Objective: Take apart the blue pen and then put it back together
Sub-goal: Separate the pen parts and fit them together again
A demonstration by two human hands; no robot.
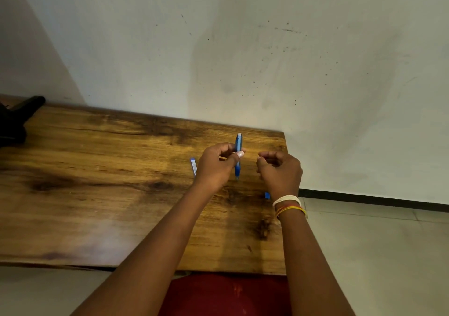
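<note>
- A person sits at a wooden table (97, 169) that stands against a pale, scuffed wall (243, 48); the view looks down from head height at two bare forearms reaching forward.
- The left hand (216, 167) holds the blue pen (238, 155) upright above the table, near the far right corner. Thumb and fingers curl round the middle of the barrel, the thumbnail showing in front of it.
- The pen's pale top end points away toward the wall; its lower end hangs below the thumb, pointing down at the wood. Whether it touches the table cannot be told.
- The right hand (280, 169) is just beside the pen, apart from it, near the table's right edge. Its fingers are curled in with thumb and fingertips drawn close together; whether they pinch some small part cannot be told.
- A thin blue and white piece (193, 166) lies on the table just left of the left hand, partly hidden by it.
- A small blue bit (267, 195) lies on the table by the right wrist, close to the right edge.
- The right wrist wears a white band and red and yellow threads (289, 205).
- A black object (17, 118), only partly in view, sits at the far left corner.
- Red cloth (226, 296) shows below the near edge, between the arms.
- A pale tiled floor (376, 255) lies to the right of the table.
</note>
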